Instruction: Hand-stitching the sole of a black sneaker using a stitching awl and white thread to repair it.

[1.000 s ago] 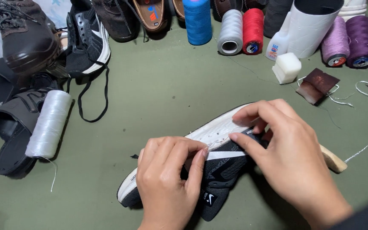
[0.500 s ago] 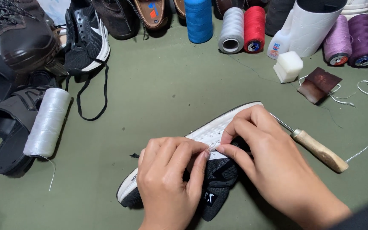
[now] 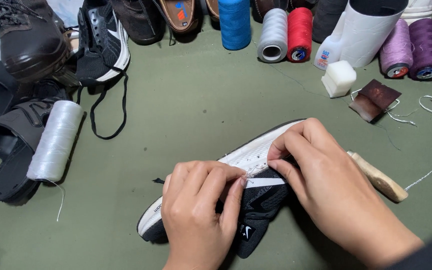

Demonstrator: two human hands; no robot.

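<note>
The black and white sneaker (image 3: 256, 165) lies on its side in the lower middle of the green surface (image 3: 201, 110), with its white sole edge turned up toward you. Your left hand (image 3: 201, 215) covers the heel part and its fingers (image 3: 233, 192) are bent and press on the black upper, pinching it close to the sole seam. Your right hand (image 3: 331, 185) lies over the toe part, and its fingers (image 3: 283, 150) are clenched on the edge where the sole meets the fabric, so both hands grip the shoe. Just beside your right hand, partly under it, a wooden-handled tool (image 3: 378, 177) rests on the surface, and a thin pale thread (image 3: 428, 172) runs away from it to the right. To the left, a white spool of thread (image 3: 56, 140) leans on a dark sandal (image 3: 11, 150). At the far edge stand a blue spool (image 3: 235, 22), a grey spool (image 3: 273, 35), a red spool (image 3: 299, 34) and two purple spools (image 3: 411, 47), with a white block (image 3: 339, 77) and a brown leather piece (image 3: 373, 97) near them. More shoes (image 3: 101, 40) lie at the upper left.
</note>
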